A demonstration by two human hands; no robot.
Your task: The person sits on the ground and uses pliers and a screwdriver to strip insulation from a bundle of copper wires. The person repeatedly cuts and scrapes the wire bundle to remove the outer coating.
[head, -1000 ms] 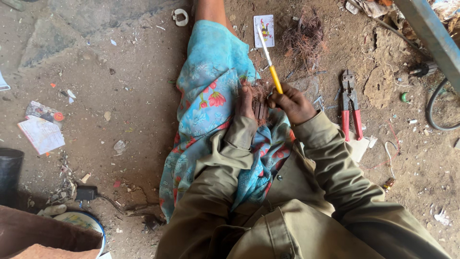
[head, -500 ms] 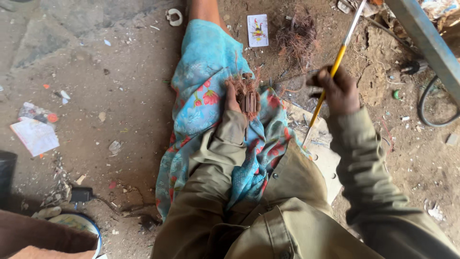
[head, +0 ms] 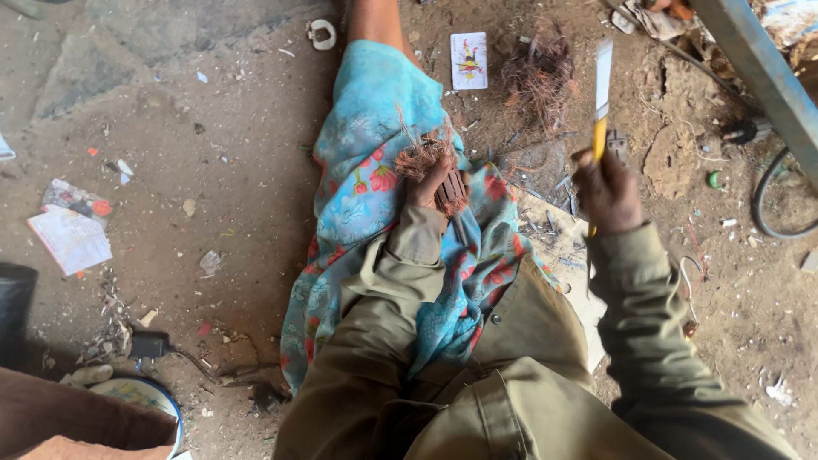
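- Copper-coloured wire strands, frayed and tangled, stick out of the dark ribbed bundle (head: 443, 175) that the left hand (head: 429, 183) presses against the turquoise floral cloth (head: 366, 162) draped over the person's outstretched leg
- Left fingers are clenched around that bundle, pinning it on the thigh, just above the olive sleeve (head: 400, 281)
- Right hand (head: 607, 189) is raised well clear of the bundle, out to the side over the dirt floor (head: 239, 153), its fingers closed around the yellow handle of a utility knife (head: 601, 102) with the blade pointing up and away
- Judging by the loose pile of stripped wire (head: 537, 77) lying on the ground beyond the knee, some strands appear already pulled free; the bundle in hand looks only partly opened, with its dark casing mostly intact, so much of the stripping seems left
- A playing card (head: 469, 60) lies face up beside that pile, and a metal ring (head: 321, 34) sits near the bare shin
- Scraps of paper (head: 70, 238) and a dark container (head: 13, 307) rest at the left edge; a blue metal bar (head: 758, 68) and a curved black cable (head: 767, 204) cross the right side
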